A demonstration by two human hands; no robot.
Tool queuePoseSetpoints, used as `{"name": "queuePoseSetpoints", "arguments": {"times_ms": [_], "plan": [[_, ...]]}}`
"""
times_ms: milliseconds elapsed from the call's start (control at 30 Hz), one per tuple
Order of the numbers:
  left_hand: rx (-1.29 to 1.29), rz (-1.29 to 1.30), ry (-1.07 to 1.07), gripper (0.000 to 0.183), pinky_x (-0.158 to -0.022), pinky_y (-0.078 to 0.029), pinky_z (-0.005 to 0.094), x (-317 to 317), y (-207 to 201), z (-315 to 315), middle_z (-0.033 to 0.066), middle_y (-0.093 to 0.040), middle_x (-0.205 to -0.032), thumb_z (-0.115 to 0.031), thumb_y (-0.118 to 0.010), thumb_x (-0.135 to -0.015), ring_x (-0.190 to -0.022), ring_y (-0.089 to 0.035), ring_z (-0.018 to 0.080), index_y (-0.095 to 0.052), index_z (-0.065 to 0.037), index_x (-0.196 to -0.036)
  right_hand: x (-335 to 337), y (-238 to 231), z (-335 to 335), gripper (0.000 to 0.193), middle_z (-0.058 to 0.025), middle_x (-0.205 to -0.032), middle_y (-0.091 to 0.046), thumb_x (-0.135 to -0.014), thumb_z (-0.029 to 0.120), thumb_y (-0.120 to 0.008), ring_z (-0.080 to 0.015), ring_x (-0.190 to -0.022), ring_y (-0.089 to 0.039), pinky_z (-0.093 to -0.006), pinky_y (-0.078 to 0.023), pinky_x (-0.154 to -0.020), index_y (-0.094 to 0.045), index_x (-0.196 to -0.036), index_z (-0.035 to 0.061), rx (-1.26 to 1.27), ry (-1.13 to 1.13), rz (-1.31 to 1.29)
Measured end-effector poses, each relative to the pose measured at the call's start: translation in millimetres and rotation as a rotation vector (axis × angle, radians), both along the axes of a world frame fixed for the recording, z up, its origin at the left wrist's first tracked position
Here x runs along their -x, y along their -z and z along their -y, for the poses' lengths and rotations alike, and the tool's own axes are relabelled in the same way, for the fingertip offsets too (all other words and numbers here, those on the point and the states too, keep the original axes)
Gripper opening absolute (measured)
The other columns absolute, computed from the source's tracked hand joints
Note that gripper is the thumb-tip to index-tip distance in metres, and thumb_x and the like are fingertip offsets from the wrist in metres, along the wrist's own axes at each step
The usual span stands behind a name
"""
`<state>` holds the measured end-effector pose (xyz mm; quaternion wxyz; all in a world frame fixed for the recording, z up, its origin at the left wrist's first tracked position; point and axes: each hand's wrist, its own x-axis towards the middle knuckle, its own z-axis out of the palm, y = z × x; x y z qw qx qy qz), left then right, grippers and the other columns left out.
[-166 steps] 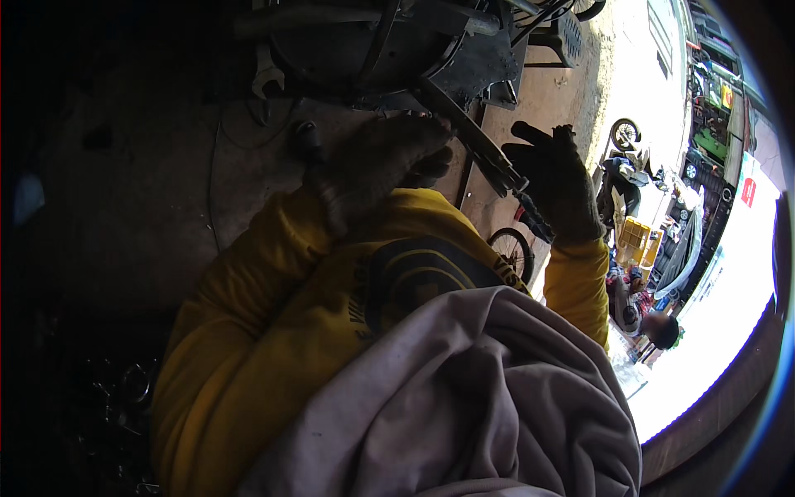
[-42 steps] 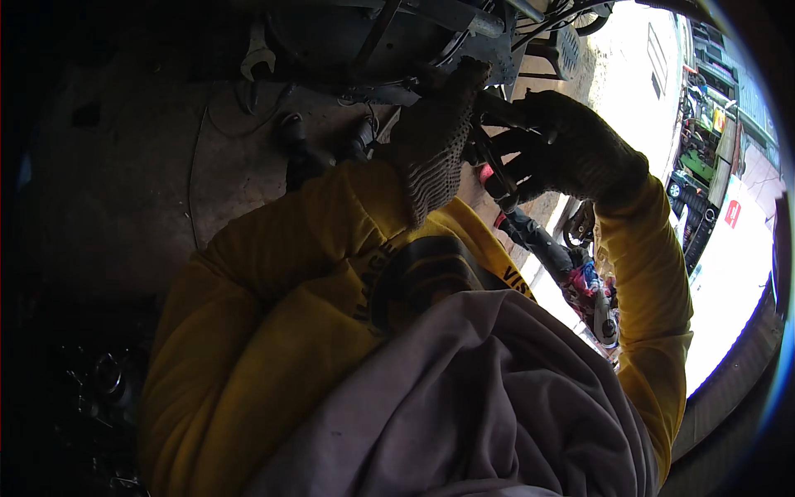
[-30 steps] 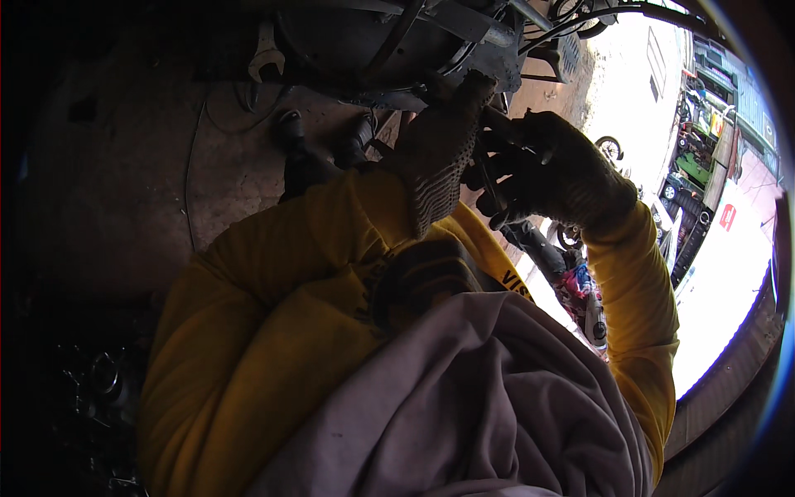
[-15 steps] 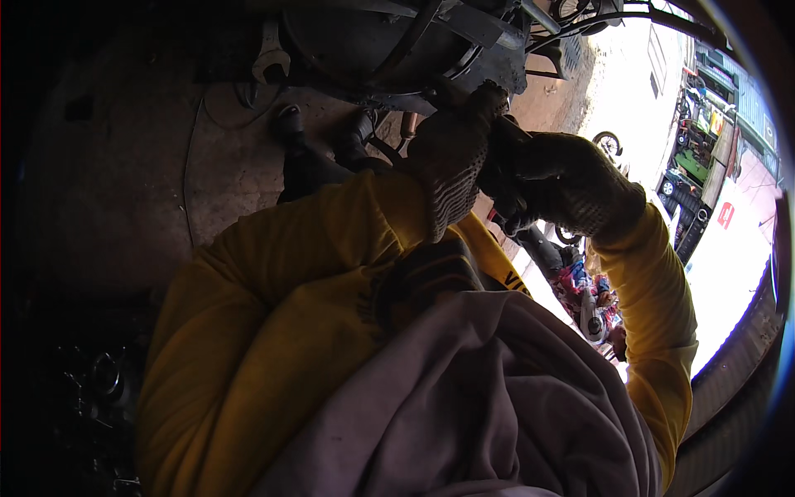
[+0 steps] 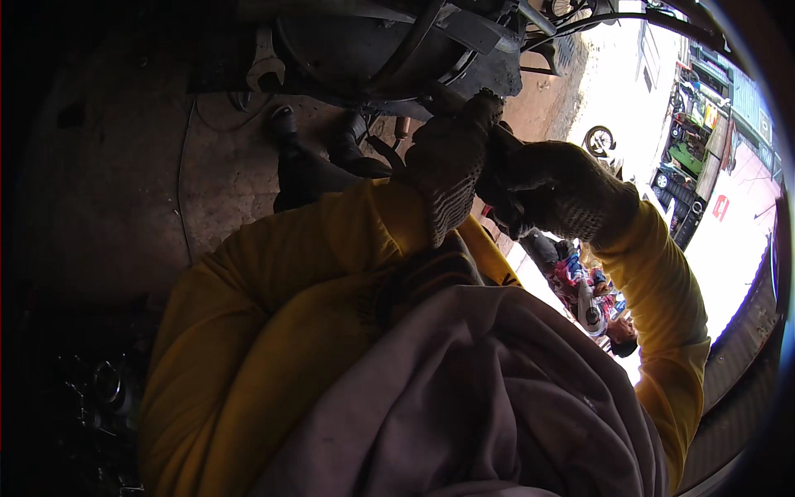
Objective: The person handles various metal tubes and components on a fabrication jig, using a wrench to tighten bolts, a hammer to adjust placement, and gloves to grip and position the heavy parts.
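Note:
My left hand [image 5: 451,166], in a dotted work glove, is closed, its knuckles just below the edge of a dark metal workpiece [image 5: 348,62] with a large round face. My right hand [image 5: 571,186], gloved too, curls its fingers close beside the left. Between the two gloves sits a dark object [image 5: 498,161], mostly covered by them and in shadow, so its kind cannot be made out. Both hands are raised in front of my chest. Whether the object touches the workpiece does not show.
A big open-ended wrench [image 5: 267,68] lies at the workpiece's left. A thin cable [image 5: 182,178] runs along the floor near dark shoes [image 5: 284,123]. A brown handle [image 5: 402,127] stands below the workpiece. At right are a spoked wheel [image 5: 599,141] and another person [image 5: 580,286]. Shiny metal pieces [image 5: 108,385] sit lower left.
The view has shifted slightly. My right hand and forearm sit slightly differently, while both hands stay closed together. More of the other person at right shows now.

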<state>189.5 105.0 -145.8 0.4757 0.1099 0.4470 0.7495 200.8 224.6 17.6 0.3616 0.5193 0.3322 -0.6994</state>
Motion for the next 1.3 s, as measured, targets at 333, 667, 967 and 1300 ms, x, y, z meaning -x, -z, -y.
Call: {"name": "queuePoseSetpoints", "arguments": {"times_ms": [333,667,967,1300], "plan": [[-0.009,0.717,0.016,0.026,-0.076,-0.055,0.0299,6,-13,-1,0.0064,-0.064,-0.087,-0.029,-0.063,-0.095,-0.08,-0.066,0.018,-0.06,-0.004,-0.099,-2,-42,15,0.023,-0.0095,-0.083,-0.068,-0.098,0.019,-0.054,-0.0173,-0.068,-0.066,-0.0301,-0.054,-0.063,-0.066,-0.107,0.0012,-0.789,-0.904,-0.304],[0.14,0.955,0.121,0.035,-0.082,-0.057,0.037,29,-44,1,0.0149,-0.066,-0.085,-0.032,-0.06,-0.096,-0.087,-0.068,0.0254,-0.056,0.002,-0.102,-31,-35,43,0.01,-0.0112,-0.078,-0.064,-0.086,0.006,-0.065,-0.0272,-0.07,-0.067,-0.0369,-0.054,-0.062,-0.069,-0.095,0.005,-1.427,-1.297,-0.683],[0.15,0.835,0.165,0.038,-0.075,-0.056,0.0329,34,-39,1,0.0135,-0.068,-0.081,-0.038,-0.06,-0.096,-0.08,-0.068,0.0221,-0.06,0.0,-0.096,-38,-39,47,0.012,-0.0117,-0.08,-0.064,-0.084,0.01,-0.068,-0.0295,-0.07,-0.065,-0.0374,-0.052,-0.06,-0.069,-0.096,0.0065,-1.426,-1.288,-0.489],[0.14,0.805,0.145,0.033,-0.064,-0.056,0.0326,26,-30,-2,0.0099,-0.067,-0.081,-0.035,-0.06,-0.096,-0.066,-0.065,0.0175,-0.061,-0.002,-0.092,-38,-40,52,0.034,-0.0132,-0.099,-0.068,-0.095,0.029,-0.063,-0.0229,-0.082,-0.067,-0.0338,-0.055,-0.076,-0.063,-0.12,0.0061,-1.357,-0.914,-0.329]]}}
